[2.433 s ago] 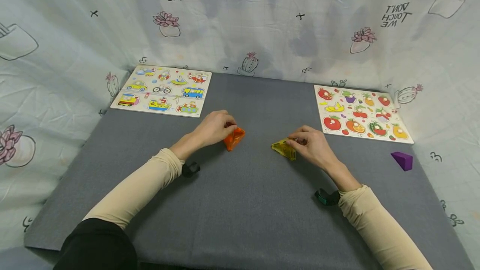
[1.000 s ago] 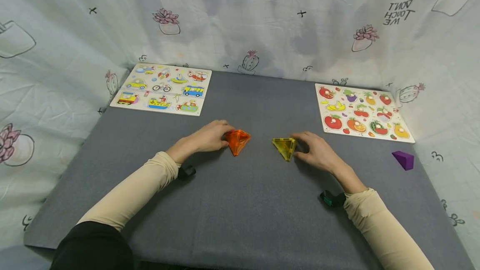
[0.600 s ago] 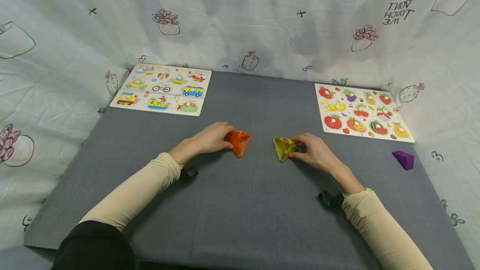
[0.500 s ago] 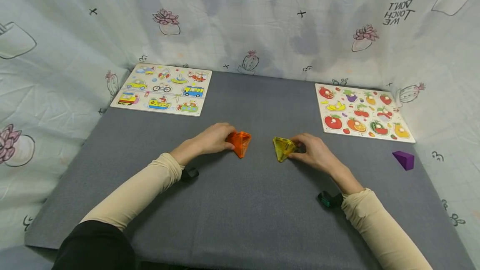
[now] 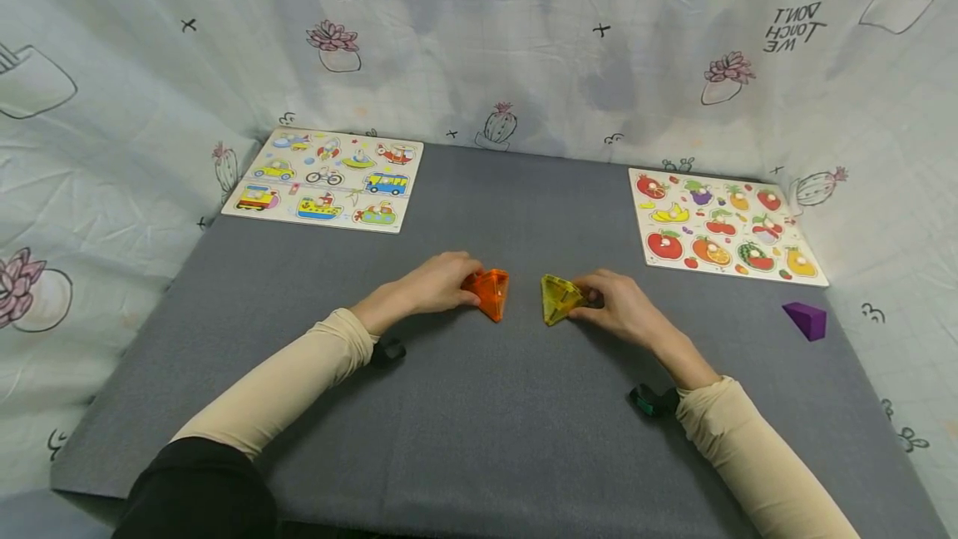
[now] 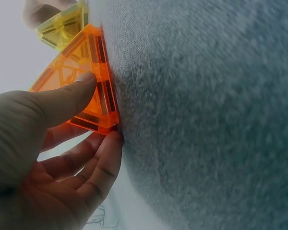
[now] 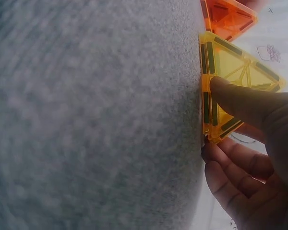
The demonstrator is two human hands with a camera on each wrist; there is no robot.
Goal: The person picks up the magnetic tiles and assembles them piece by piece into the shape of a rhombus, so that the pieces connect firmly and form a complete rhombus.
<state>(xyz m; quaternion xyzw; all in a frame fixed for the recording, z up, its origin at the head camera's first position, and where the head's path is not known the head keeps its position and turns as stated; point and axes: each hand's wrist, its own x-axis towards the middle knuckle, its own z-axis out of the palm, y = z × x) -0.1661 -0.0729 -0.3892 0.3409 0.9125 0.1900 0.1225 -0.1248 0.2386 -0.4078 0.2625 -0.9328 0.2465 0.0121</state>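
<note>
In the head view my left hand (image 5: 441, 283) pinches an orange see-through pyramid of magnetic tiles (image 5: 493, 294) at the middle of the table. Across a small gap, my right hand (image 5: 619, 306) grips a yellow see-through pyramid of magnetic tiles (image 5: 558, 299). The left wrist view shows my thumb flat on one triangular face of the orange pyramid (image 6: 93, 103), its base on the cloth. From the right wrist, my thumb lies likewise against the yellow pyramid (image 7: 230, 62), dark magnet strips along its edges. Some fingers behind both pyramids are partly hidden.
On the grey table (image 5: 464, 422), a vehicle puzzle board (image 5: 340, 160) lies at the back left. A fruit puzzle board (image 5: 692, 231) lies at the back right. Near the right edge sits a purple wedge block (image 5: 807, 320). A printed white curtain (image 5: 464, 40) surrounds the table.
The orange pyramid has moved right with my left hand, and the yellow one has shifted slightly left and turned. The gap between the two has narrowed.
</note>
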